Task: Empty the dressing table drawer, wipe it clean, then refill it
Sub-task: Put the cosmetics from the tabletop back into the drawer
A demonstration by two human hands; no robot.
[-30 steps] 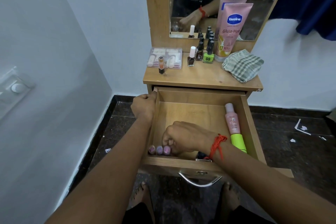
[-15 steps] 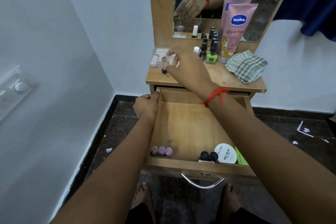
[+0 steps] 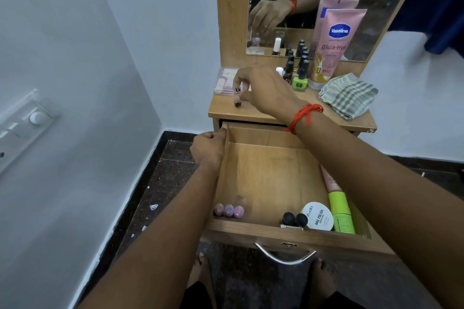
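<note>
The wooden drawer of the dressing table is pulled out. My left hand grips its left side wall near the back. Along the front wall inside are three pink-capped bottles, two black-capped bottles, a white round nail polish tub and a green bottle. My arm partly hides a pink bottle. Over the tabletop, my right hand pinches the top of a small dark bottle standing there.
On the tabletop are a clear plastic box, several nail polish bottles, a pink Vaseline tube and a folded checked cloth, under a mirror. A wall is close on the left. My bare feet stand below the drawer handle.
My right hand has lifted out of the drawer's front and reached to the tabletop's left side. That uncovered the white tub and black-capped bottles. The left hand has stayed on the drawer wall.
</note>
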